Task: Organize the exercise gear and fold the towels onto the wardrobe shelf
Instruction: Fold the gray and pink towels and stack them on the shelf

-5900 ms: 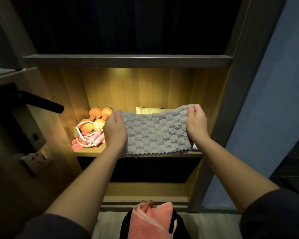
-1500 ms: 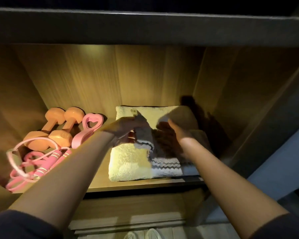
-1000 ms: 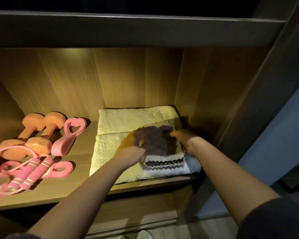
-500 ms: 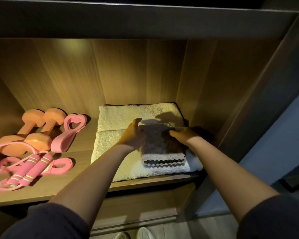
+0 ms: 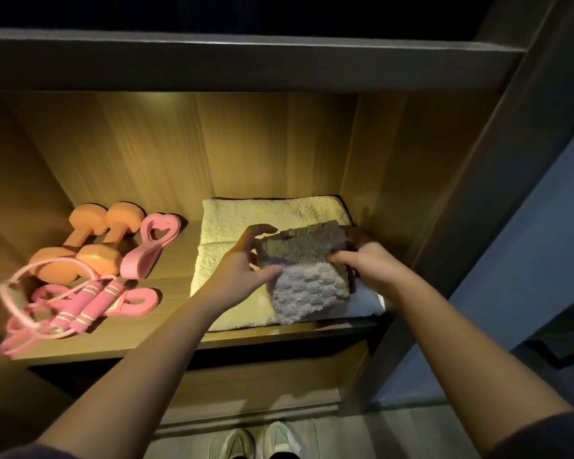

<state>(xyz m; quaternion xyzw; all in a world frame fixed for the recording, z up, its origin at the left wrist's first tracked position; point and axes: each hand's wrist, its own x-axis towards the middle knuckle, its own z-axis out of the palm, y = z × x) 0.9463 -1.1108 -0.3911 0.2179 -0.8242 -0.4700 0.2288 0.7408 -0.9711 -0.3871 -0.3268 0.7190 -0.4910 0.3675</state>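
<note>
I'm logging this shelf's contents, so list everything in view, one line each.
Dumbbells: two, orange, back left of the shelf, side by side.
Heart-shaped trainer: one, pink, right of the dumbbells.
Jump rope: one, pink, front left of the shelf, coiled.
Yellow towel: one, pale yellow, folded on the right of the shelf.
Grey towel: one, grey, folded, held over the yellow towel.
Shelf: one, light wood, lit from above.
Shoes: two, pale, on the floor below.
Left hand: grips the grey towel's left side.
Right hand: grips its right side.
</note>
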